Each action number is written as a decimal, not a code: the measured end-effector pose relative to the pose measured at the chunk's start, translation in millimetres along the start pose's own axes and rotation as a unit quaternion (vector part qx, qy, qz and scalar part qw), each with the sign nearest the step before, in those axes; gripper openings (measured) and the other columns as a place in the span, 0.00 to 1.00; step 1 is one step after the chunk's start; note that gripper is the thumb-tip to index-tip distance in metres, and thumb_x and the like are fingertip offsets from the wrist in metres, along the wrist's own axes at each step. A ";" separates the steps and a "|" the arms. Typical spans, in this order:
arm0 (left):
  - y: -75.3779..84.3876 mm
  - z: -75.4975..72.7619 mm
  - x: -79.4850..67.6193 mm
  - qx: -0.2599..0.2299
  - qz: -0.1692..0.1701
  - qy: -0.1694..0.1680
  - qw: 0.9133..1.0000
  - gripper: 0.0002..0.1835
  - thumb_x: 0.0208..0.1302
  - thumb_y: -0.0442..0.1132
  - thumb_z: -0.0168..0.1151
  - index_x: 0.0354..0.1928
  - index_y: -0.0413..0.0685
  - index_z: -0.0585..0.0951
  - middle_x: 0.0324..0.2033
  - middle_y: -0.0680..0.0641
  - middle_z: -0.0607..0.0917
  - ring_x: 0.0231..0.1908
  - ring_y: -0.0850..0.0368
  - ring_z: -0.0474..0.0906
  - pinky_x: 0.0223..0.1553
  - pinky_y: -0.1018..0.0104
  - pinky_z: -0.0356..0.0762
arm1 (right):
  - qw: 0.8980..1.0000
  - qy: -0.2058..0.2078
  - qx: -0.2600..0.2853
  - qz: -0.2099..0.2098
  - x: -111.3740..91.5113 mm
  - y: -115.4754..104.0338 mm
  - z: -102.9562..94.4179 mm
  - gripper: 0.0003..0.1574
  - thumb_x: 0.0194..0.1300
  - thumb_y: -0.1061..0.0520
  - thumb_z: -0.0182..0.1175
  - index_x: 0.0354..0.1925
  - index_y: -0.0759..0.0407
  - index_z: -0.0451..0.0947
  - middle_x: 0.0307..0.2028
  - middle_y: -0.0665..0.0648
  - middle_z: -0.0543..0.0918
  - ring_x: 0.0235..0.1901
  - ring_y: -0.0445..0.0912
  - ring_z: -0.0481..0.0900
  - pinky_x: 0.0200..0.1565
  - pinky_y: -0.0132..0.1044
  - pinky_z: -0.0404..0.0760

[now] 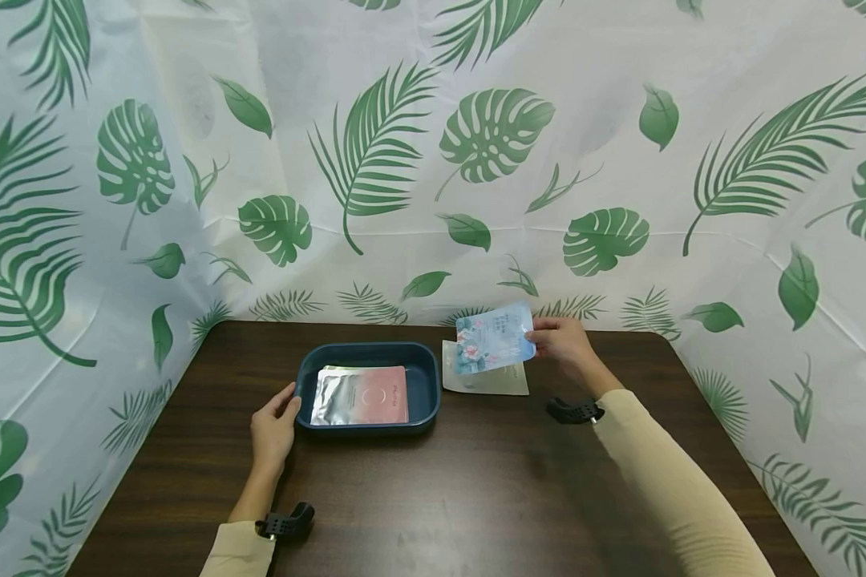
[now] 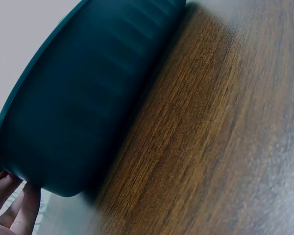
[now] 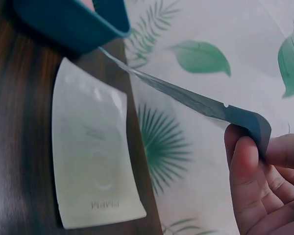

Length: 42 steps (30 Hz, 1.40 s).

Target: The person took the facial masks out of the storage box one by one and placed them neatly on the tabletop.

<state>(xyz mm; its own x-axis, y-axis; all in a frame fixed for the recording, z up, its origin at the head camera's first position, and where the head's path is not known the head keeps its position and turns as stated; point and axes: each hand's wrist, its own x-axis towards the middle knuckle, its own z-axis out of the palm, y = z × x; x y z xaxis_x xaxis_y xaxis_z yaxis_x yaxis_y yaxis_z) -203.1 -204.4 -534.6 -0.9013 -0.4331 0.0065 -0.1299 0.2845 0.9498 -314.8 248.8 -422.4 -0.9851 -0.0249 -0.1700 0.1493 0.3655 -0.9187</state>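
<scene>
My right hand pinches a light-blue sachet with a floral print by its right edge, between thumb and fingers. In the right wrist view the sachet appears nearly edge-on. Below it a pale cream sachet lies on the table, partly covered by the blue one in the head view. At the left end of a dark-blue basin, my left hand holds the rim and outer wall, its fingers just under the rim. Inside the basin lie pink and silver sachets, one over another.
The dark wooden table ends at the back against a white curtain with green leaf print. Black wrist straps with small devices sit on both forearms. The basin stands close left of the cream sachet.
</scene>
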 end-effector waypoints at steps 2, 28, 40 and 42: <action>-0.8 0.0 -0.1 -0.003 -0.001 -0.001 1.000 0.19 0.71 0.38 0.56 0.62 0.42 0.77 0.60 0.38 0.79 0.60 0.49 0.73 0.45 0.85 0.63 | 1.000 0.003 -0.007 0.000 -0.6 2.5 -4.8 0.21 0.67 0.64 0.58 0.54 0.76 0.73 0.32 0.49 0.82 0.27 0.39 0.80 0.36 0.36 0.84; -0.3 0.5 -0.2 0.010 -0.004 -0.007 1.000 0.20 0.72 0.40 0.55 0.63 0.44 0.76 0.59 0.38 0.80 0.55 0.51 0.74 0.41 0.88 0.62 | 0.999 0.034 -0.039 0.014 6.6 58.6 -56.4 0.24 0.67 0.63 0.58 0.56 0.80 0.71 0.24 0.42 0.80 0.25 0.37 0.79 0.30 0.32 0.81; 2.2 -2.0 0.5 0.001 -0.003 -0.002 1.000 0.20 0.71 0.39 0.56 0.62 0.43 0.77 0.60 0.37 0.79 0.56 0.49 0.74 0.41 0.88 0.62 | 0.996 0.037 -0.045 0.073 13.6 75.5 -75.4 0.27 0.68 0.63 0.57 0.59 0.79 0.68 0.27 0.46 0.81 0.27 0.39 0.79 0.39 0.41 0.83; 2.2 -1.8 0.0 0.001 -0.002 -0.004 1.000 0.20 0.71 0.38 0.56 0.62 0.42 0.77 0.60 0.38 0.79 0.57 0.48 0.74 0.41 0.87 0.62 | 0.994 0.042 -0.057 0.082 14.6 78.8 -76.8 0.26 0.68 0.63 0.56 0.60 0.79 0.68 0.29 0.51 0.83 0.28 0.40 0.80 0.40 0.43 0.84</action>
<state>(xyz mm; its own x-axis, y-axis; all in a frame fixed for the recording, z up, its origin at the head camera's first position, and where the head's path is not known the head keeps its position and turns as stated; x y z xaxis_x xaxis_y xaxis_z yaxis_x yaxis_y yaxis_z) -202.7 -205.3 -531.9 -0.9040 -0.4275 0.0004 -0.1340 0.2842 0.9493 -323.9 348.8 -469.9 -0.9528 0.1192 -0.2794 0.3023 0.4619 -0.8338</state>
